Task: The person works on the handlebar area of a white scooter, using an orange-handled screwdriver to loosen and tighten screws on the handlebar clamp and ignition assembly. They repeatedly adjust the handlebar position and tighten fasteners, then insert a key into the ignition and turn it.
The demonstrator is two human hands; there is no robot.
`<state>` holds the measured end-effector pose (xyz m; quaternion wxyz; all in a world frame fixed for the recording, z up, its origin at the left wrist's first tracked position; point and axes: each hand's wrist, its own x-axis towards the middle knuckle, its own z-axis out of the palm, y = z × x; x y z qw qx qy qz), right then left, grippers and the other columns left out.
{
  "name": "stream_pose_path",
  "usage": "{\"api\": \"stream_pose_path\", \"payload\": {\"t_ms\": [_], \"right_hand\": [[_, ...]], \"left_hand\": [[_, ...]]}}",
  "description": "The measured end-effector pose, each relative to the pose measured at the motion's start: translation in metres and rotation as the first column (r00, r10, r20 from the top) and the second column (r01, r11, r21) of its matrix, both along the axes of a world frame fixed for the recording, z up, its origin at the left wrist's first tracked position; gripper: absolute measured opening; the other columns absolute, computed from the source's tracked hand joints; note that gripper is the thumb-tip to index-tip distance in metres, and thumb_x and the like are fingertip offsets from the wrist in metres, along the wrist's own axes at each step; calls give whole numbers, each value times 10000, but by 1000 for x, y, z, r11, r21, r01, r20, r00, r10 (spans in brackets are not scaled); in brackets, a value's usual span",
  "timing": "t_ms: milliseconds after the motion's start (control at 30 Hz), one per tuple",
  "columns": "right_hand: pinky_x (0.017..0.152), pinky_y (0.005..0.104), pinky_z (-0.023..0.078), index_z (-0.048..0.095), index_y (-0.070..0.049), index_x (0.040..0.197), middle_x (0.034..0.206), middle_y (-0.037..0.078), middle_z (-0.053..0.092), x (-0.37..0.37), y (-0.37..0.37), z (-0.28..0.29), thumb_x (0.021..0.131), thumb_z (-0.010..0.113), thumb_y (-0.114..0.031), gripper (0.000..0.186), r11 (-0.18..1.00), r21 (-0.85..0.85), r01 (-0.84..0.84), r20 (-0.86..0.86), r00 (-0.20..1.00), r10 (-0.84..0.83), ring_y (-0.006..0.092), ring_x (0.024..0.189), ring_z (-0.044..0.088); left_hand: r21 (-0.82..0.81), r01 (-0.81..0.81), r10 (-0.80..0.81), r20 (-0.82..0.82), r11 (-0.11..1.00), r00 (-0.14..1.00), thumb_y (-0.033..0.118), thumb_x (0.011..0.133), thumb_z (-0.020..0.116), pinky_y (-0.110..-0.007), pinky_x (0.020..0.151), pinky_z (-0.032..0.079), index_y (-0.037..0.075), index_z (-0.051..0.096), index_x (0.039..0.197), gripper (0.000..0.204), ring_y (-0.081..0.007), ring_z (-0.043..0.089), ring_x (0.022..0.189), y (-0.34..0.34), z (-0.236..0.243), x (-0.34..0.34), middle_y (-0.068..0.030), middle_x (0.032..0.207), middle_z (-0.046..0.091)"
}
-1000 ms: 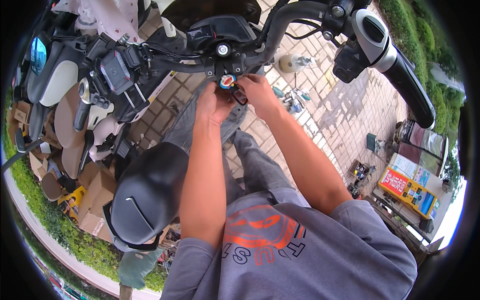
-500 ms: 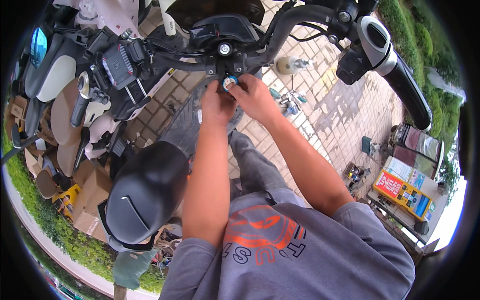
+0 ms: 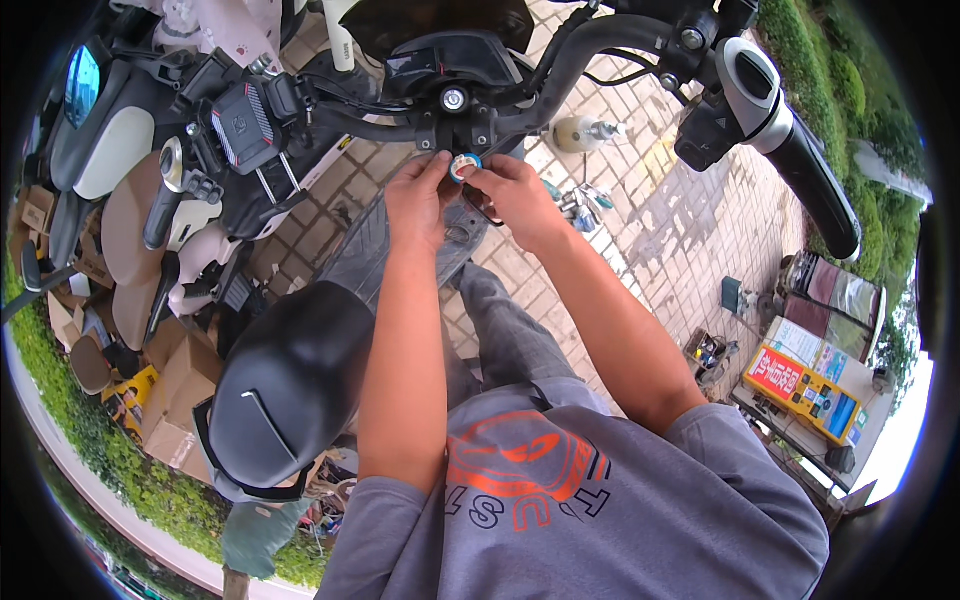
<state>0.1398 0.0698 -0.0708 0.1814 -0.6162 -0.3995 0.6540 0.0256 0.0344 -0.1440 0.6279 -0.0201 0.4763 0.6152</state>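
Observation:
My left hand [image 3: 418, 198] is closed just below the black stem clamp [image 3: 438, 130], its fingertips pinched beside a small round blue-rimmed piece [image 3: 467, 161]; what exactly they grip is unclear. My right hand [image 3: 515, 202] pinches that round piece, thumb across its pale face. A black loop hangs under the right fingers. Above both hands are the keyed lock [image 3: 453, 100] and the display housing [image 3: 420, 62] of a scooter's handlebar [image 3: 610, 30]. The scooter's dark floorboard [image 3: 355, 245] runs below my hands.
A black seat [image 3: 280, 380] is beside my left forearm. More scooters [image 3: 130, 220] and cardboard boxes [image 3: 180, 400] crowd the left. On the paving lie a plastic jug [image 3: 575, 133] and tools [image 3: 585, 205]. A cart with a yellow machine [image 3: 835, 408] stands at the right.
My left hand has shifted a little left and up, its fingertips higher beside the round piece. The right thumb has moved onto the piece's face, which was more visible a second ago.

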Motion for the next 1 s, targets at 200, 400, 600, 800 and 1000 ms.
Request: {"api": "stream_pose_path", "payload": {"t_ms": [200, 400, 600, 800, 1000], "right_hand": [[467, 249, 317, 582, 1, 790, 667, 49, 574, -8, 12, 8, 840, 658, -207, 227, 966, -233, 110, -261, 950, -171, 105, 525, 470], [481, 284, 376, 587, 35, 774, 608, 58, 553, -13, 7, 8, 843, 637, -206, 256, 1000, -15, -19, -21, 1000, 19, 114, 531, 487], [507, 299, 416, 578, 65, 743, 631, 82, 572, -8, 4, 2, 851, 609, -242, 327, 976, 112, -188, 139, 975, 172, 135, 551, 518], [571, 365, 461, 594, 73, 770, 663, 164, 607, -1, 1, -5, 825, 605, -295, 372, 958, 158, -239, 233, 952, 199, 237, 583, 589], [610, 371, 476, 599, 72, 803, 700, 195, 623, -10, -3, 20, 784, 598, -248, 320, 870, 271, -411, 474, 844, 251, 257, 631, 613]], "left_hand": [[2, 57, -47, -536, 998, 843, 67, 851, 629, -234, 519, 456, -35, 606, 893, 113, -107, 573, 591, 5, -7, 13, -66, 792, 636], [142, -21, 25, -29, 990, 999, 39, 882, 505, -236, 515, 437, -1, 561, 940, 90, -118, 568, 607, -8, 0, 24, -39, 779, 596], [67, -81, 70, 150, 994, 986, 128, 909, 513, -283, 377, 422, -7, 550, 885, 142, -165, 549, 482, -1, -1, 22, -96, 726, 594], [-140, 1, 59, 421, 990, 905, 248, 931, 540, -316, 495, 476, 44, 571, 917, 207, -180, 584, 624, -5, 35, 8, -59, 783, 598], [-155, 77, -37, 245, 985, 969, 223, 919, 567, -315, 558, 508, 44, 595, 927, 181, -167, 604, 682, -4, 44, 6, -34, 798, 601]]}}
